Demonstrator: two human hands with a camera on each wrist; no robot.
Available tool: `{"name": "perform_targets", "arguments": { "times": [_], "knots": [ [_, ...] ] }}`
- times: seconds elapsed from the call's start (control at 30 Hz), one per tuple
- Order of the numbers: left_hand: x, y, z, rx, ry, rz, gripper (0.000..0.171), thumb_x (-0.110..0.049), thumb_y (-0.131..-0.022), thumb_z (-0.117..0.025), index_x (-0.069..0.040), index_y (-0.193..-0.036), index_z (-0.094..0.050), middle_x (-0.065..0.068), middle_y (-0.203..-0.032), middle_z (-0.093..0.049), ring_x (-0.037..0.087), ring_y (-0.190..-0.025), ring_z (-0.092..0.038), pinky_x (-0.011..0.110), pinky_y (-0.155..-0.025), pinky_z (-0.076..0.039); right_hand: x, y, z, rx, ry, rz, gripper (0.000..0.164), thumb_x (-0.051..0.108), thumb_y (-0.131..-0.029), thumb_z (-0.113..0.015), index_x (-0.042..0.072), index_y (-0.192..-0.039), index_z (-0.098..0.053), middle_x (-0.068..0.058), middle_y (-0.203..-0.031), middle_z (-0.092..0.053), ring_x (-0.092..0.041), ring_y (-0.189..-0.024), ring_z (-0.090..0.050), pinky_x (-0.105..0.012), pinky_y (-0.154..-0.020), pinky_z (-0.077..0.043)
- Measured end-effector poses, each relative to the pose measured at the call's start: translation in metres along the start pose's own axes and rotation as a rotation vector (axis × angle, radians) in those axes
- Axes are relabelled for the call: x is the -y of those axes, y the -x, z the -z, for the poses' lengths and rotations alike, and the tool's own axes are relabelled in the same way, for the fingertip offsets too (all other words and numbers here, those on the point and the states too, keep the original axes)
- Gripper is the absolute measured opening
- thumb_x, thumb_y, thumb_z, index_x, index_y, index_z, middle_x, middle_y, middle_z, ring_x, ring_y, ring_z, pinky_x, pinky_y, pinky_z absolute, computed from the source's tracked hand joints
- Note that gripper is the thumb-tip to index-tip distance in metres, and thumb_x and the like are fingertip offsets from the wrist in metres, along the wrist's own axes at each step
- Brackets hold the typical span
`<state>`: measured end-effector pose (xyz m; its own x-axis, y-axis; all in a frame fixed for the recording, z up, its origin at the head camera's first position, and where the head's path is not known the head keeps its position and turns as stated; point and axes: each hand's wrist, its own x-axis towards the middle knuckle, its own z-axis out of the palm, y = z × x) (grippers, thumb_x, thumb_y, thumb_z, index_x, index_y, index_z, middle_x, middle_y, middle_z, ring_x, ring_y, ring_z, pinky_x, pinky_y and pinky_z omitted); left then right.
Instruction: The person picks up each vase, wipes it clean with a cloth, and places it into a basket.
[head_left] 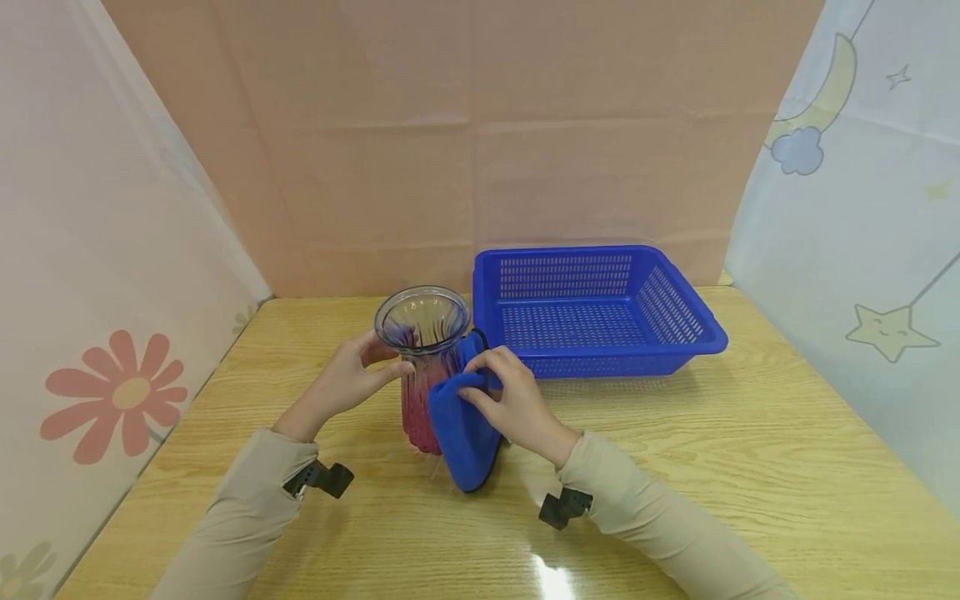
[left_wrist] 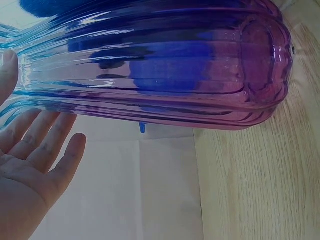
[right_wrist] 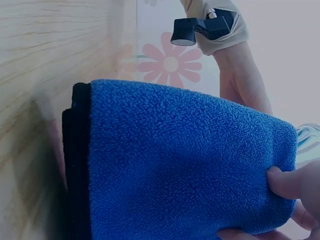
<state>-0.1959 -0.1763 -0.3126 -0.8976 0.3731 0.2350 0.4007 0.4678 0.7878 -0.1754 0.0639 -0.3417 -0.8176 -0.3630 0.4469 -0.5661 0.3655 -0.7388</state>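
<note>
A ribbed glass vase (head_left: 423, 392), clear bluish at its flared rim and pink toward the base, stands upright on the table. My left hand (head_left: 360, 372) grips it round the neck, thumb at the front and fingers behind. In the left wrist view those fingers (left_wrist: 50, 135) lie along the side of the vase (left_wrist: 200, 75). My right hand (head_left: 517, 404) pinches the top of a folded blue cloth (head_left: 465, 433) with dark edging, which hangs against the vase's right side. The right wrist view shows the thumb (right_wrist: 290, 182) pressed on the fuzzy cloth (right_wrist: 180, 160).
Behind the cloth to the right stands a blue plastic basket (head_left: 600, 367) with slotted walls and nothing in it. The wooden table (head_left: 750, 467) meets a pinkish backdrop (head_left: 360, 208) at the rear and patterned sheets on both sides.
</note>
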Motion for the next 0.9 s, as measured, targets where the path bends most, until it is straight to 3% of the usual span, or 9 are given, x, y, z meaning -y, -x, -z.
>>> {"name": "perform_targets", "arguments": {
  "times": [0.47,0.9],
  "knots": [
    [0.002,-0.001,0.000,-0.006,-0.012,-0.033,0.050,-0.014,-0.087,-0.066,0.000,-0.131,-0.047,0.023,-0.124,-0.059,0.039,-0.114,-0.058,0.054,-0.096,-0.047,0.014,-0.011,0.006,-0.101,-0.076,0.033,0.016,0.007,-0.083,-0.069,0.006,-0.096,-0.062,-0.011,-0.097,-0.058,-0.021,-0.093,-0.058,-0.022,-0.071,-0.058],
    [0.003,0.000,0.000,-0.005,-0.007,-0.016,0.048,-0.015,-0.087,-0.066,0.000,-0.129,-0.050,0.022,-0.121,-0.061,0.038,-0.114,-0.058,0.051,-0.096,-0.048,0.022,-0.011,0.015,-0.190,-0.211,0.071,0.017,0.001,-0.083,-0.067,0.001,-0.098,-0.060,-0.013,-0.099,-0.057,-0.013,-0.092,-0.058,-0.025,-0.073,-0.059]
  ]
}}
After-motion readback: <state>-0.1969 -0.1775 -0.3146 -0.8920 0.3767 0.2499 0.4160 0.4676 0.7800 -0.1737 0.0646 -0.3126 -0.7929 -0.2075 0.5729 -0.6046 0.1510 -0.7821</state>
